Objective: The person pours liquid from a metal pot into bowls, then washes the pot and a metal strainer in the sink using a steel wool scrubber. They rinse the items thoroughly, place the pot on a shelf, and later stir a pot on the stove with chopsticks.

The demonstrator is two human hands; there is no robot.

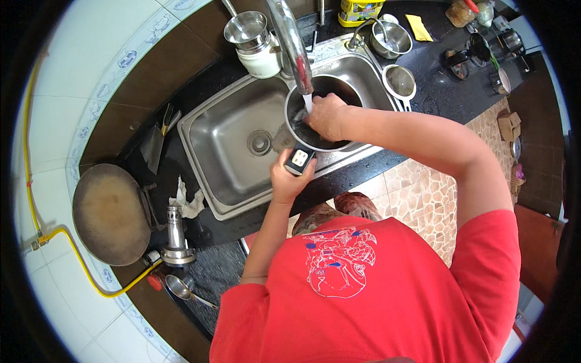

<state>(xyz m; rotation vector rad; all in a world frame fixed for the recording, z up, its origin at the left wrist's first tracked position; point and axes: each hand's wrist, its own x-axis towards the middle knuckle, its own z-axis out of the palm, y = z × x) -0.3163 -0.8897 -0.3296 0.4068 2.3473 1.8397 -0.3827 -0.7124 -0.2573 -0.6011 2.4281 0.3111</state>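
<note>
My left hand (292, 176) grips the dark handle (300, 160) of a deep pan (288, 119), which sits tilted over the right part of a steel double sink (218, 149). Inside the pan is my right hand (327, 117), its fingers bent down toward the dark inner wall. Whether those fingers hold anything is hidden. Water (308, 103) runs from the chrome faucet (299, 63) into the pan beside my right hand. The sink's left basin shows a round drain (260, 143).
Left of the sink are a cleaver (153, 149), a white cloth (188, 202), a large wok (111, 213) and a metal burner (178, 254). A strainer (399, 81) and steel bowl (401, 38) stand to the right. Behind the sink, a steel pot (247, 29) rests on a white container (259, 61).
</note>
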